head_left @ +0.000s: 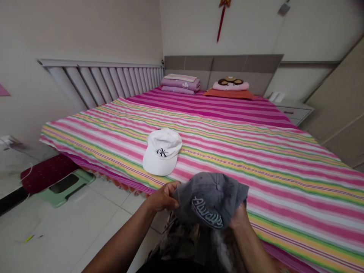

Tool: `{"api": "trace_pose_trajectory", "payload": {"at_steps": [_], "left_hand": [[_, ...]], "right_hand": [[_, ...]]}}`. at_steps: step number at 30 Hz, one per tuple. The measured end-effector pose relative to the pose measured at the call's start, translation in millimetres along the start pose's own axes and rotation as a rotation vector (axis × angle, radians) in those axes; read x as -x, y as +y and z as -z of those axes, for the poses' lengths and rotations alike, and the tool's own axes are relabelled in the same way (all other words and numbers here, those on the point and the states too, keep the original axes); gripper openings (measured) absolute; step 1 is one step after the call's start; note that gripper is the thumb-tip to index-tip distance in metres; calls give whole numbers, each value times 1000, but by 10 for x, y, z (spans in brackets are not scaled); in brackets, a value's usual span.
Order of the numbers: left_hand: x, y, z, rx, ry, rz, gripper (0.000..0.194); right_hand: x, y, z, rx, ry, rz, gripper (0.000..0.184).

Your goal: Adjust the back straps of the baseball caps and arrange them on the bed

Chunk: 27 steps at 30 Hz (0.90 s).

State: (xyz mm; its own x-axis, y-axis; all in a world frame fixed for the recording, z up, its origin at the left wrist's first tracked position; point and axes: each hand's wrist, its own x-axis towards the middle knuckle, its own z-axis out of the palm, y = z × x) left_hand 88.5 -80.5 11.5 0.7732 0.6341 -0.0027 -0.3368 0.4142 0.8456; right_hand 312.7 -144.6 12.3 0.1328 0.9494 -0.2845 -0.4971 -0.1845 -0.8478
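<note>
A dark grey baseball cap (204, 197) with light "Always" lettering is held up in front of me, over the near edge of the bed. My left hand (164, 196) pinches its left edge between thumb and fingers. On the other side, my right hand (239, 218) grips the cap's right edge, its fingers partly hidden behind the fabric. Just beyond, a white cap (165, 151) with black "CK" letters lies on the striped bedspread (256, 159), its brim pointing toward me.
Folded purple bedding (180, 83) and a pink pillow (231, 86) lie by the headboard (196, 62). White rails (113, 77) line the bed's left side. A green stool (66, 185) stands on the floor at left. A white nightstand (295, 110) is at back right.
</note>
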Motion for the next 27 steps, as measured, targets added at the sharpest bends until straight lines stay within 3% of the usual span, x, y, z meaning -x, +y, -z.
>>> {"api": "trace_pose_trajectory", "payload": {"at_steps": [5,9,11,13,15,17,21,23,27], "left_hand": [[-19,-129,-91,265,-110,78,64],[-112,-78,-264,261,-182,108,74],[-158,-28,-316,229,-103,59,73],[-195,30,-335,234,62,-57,73],[-223,82,-334,259,220,-175,71],[-244,117,-336,274,303,-209,71],[-260,143,-382,281,309,-142,67],[-249,174,-407,302,244,-121,61],[-211,318,-437,267,117,-22,46]], "right_hand": [[93,-96,65,0,51,37,57],[175,-131,42,15,94,97,57],[207,-155,59,20,112,95,59],[241,-190,92,8,103,67,65],[283,-228,116,-15,58,55,78],[335,-259,111,-16,-33,65,86],[434,-276,40,31,-163,-6,62],[464,-280,15,23,-114,-22,49],[507,-332,18,20,-13,114,41]]}}
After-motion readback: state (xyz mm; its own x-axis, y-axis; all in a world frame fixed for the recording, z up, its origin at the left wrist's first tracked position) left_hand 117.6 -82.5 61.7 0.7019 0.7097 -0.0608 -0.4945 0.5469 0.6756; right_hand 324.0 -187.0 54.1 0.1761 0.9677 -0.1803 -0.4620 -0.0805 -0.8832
